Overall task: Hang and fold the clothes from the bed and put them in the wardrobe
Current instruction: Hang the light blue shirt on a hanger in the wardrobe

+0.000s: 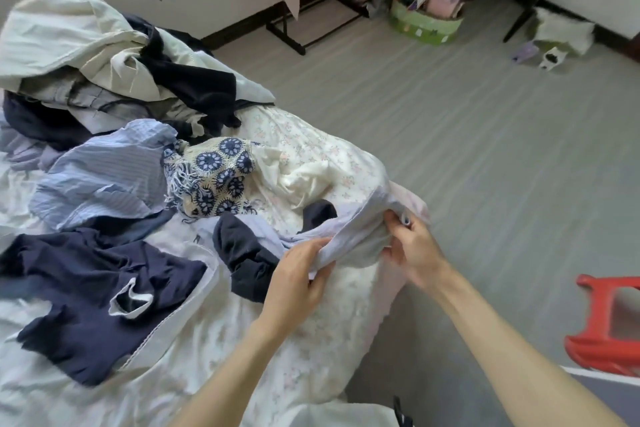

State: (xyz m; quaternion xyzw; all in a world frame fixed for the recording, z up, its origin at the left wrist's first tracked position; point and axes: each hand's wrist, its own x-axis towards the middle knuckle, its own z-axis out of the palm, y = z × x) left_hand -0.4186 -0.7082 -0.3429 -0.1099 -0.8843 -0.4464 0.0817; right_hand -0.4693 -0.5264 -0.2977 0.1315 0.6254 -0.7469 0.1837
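Both hands work one pale lilac garment at the right edge of the bed, lower centre of the frame. The left hand grips a bunched fold of it, thumb over the cloth and fingers curled beneath; the right hand pinches its far end, just above the bed's edge. The garment's tail runs left under a dark sock-like piece that lies on it. The likely trouble starts there: if the garment is lifted as it lies, that dark piece could be dragged along and drop off the bed onto the floor. The cloth is also twisted between the hands, so it may fold crooked unless shaken flat first. Much is left: a navy top at lower left, a blue striped shirt, a patterned scarf at centre, and a pile at upper left that looks heaped loosely enough to slide. A red stool stands at lower right, near where the person seems to stand and easy to trip on.
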